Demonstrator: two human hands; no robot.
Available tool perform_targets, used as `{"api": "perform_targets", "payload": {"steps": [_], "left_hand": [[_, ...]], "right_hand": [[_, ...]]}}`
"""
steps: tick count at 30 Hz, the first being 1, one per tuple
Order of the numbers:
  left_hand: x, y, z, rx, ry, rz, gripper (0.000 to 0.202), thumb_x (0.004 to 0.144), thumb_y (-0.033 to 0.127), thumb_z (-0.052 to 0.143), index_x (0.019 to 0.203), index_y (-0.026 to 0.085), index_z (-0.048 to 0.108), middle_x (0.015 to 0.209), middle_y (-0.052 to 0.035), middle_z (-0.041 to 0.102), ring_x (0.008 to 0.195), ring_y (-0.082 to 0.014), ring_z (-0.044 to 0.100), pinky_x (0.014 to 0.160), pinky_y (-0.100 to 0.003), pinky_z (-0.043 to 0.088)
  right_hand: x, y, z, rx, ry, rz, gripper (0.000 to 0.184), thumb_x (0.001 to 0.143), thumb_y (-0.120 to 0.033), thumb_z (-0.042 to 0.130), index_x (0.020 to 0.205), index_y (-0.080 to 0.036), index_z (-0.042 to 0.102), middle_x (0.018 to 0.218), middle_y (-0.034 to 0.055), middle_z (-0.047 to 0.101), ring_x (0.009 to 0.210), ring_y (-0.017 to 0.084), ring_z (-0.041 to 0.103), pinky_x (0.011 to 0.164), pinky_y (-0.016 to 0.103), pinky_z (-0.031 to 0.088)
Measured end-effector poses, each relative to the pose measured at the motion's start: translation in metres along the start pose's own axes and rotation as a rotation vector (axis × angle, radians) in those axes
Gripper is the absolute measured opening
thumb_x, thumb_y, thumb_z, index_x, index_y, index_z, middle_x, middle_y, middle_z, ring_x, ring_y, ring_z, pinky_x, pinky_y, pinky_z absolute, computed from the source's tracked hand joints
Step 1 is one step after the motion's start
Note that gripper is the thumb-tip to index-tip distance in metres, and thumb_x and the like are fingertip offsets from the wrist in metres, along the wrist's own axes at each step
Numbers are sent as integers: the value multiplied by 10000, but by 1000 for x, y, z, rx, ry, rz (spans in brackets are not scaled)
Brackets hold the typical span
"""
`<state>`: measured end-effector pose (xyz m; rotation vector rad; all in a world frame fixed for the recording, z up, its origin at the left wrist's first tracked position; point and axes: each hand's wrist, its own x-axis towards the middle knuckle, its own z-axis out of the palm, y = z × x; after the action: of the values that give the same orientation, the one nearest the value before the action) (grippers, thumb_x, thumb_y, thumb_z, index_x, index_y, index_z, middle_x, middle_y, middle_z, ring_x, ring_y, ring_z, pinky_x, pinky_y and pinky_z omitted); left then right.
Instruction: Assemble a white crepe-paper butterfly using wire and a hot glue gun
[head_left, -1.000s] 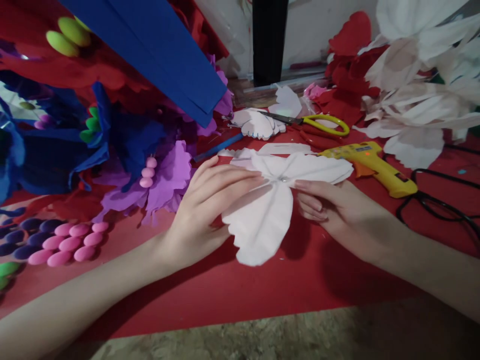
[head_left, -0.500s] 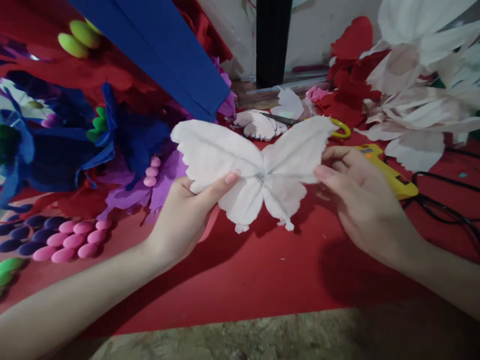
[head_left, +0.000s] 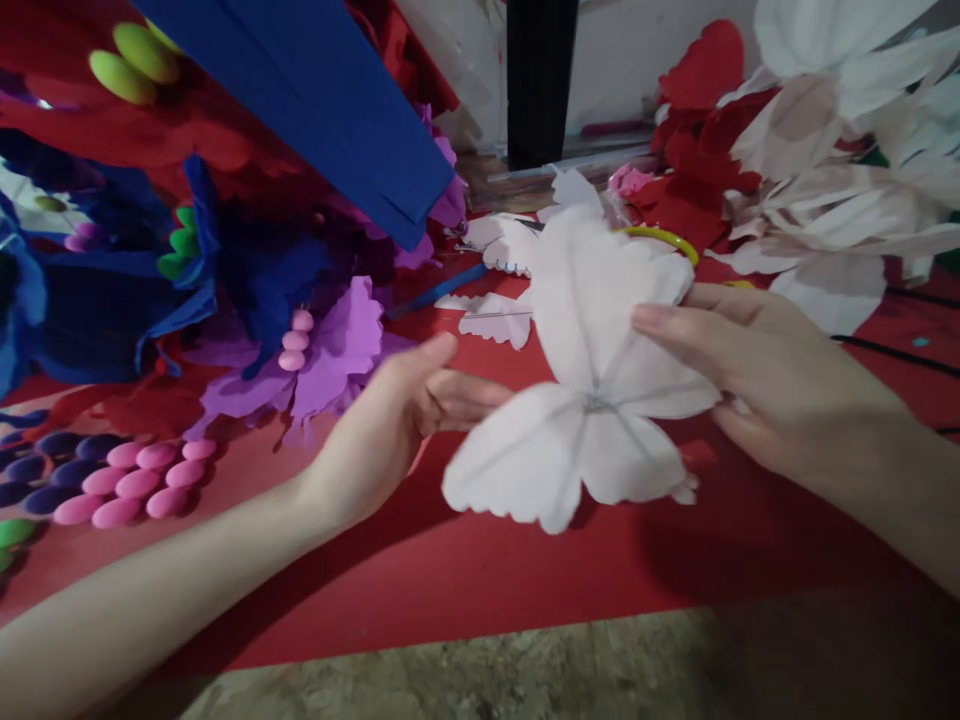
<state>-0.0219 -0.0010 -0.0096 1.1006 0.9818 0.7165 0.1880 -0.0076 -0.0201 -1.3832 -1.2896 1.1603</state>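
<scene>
The light is dim and warm, falling from above and behind the camera — soft dark shadows pool on the red felt table cover (head_left: 480, 580) under both forearms. The white butterfly-shaped paper cutout (head_left: 592, 390) is pale and slightly washed out, its edges smeared by motion. The corners bend and soften — lens distortion.

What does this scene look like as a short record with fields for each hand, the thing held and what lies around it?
Right hand: right hand pinches the white butterfly-shaped paper cutout by one wing, thumb on top
Left hand: left hand is open beside the cutout, not gripping it
Cutout: lifted above the red table sheet, turned on its side
Left side: purple paper flower; pink oval foam beads
Behind: yellow scissor handle, partly hidden; white paper petals
</scene>
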Motion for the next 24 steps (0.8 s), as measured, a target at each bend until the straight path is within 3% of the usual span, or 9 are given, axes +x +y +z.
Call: {"api": "perform_targets", "payload": {"steps": [2, 5, 8, 13, 19, 24], "left_hand": [[-1, -4, 1, 108, -60, -9, 285, 731, 407, 617, 573, 196, 725, 638, -18, 724, 598, -159, 648, 650, -260, 506], [-2, -9, 5, 184, -99, -75, 102, 673, 272, 690, 606, 221, 746, 637, 6, 728, 534, -131, 613, 561, -222, 483], [-3, -12, 9, 209, -122, -131, 103, 665, 267, 697, 586, 216, 739, 563, 13, 695, 466, -101, 560, 459, -183, 421], [-4, -15, 14, 171, -178, -221, 102, 663, 267, 690, 604, 201, 741, 560, 6, 688, 449, -83, 541, 433, -165, 391], [-6, -15, 18, 119, -165, -242, 96, 659, 231, 665, 610, 214, 746, 565, 11, 693, 443, -87, 533, 408, -160, 399], [-6, -16, 17, 64, -166, -240, 108, 644, 228, 664, 570, 209, 740, 510, 10, 654, 411, -75, 485, 354, -144, 340]], "right_hand": [[-1, -1, -1, 43, -30, 58, 298, 697, -442, 678, 865, -195, 675, 798, 37, 653, 677, 124, 621, 580, 206, 512], [-4, 2, -1, 70, -113, 103, 351, 656, -469, 729, 868, -192, 692, 794, 33, 658, 630, 110, 600, 510, 181, 485], [-6, 5, 2, 56, -192, 111, 352, 688, -483, 706, 892, -196, 698, 768, 25, 656, 619, 101, 593, 492, 168, 473], [-10, 5, 8, 122, -231, 179, 363, 670, -425, 729, 942, -189, 685, 774, 28, 659, 638, 117, 611, 512, 180, 496], [-13, 3, 13, 103, -208, 191, 328, 636, -393, 748, 880, -187, 675, 770, 31, 652, 630, 120, 596, 503, 177, 486], [-15, 6, 15, 88, -167, 165, 301, 701, -436, 691, 864, -184, 667, 749, 28, 635, 613, 109, 580, 468, 160, 455]]}}
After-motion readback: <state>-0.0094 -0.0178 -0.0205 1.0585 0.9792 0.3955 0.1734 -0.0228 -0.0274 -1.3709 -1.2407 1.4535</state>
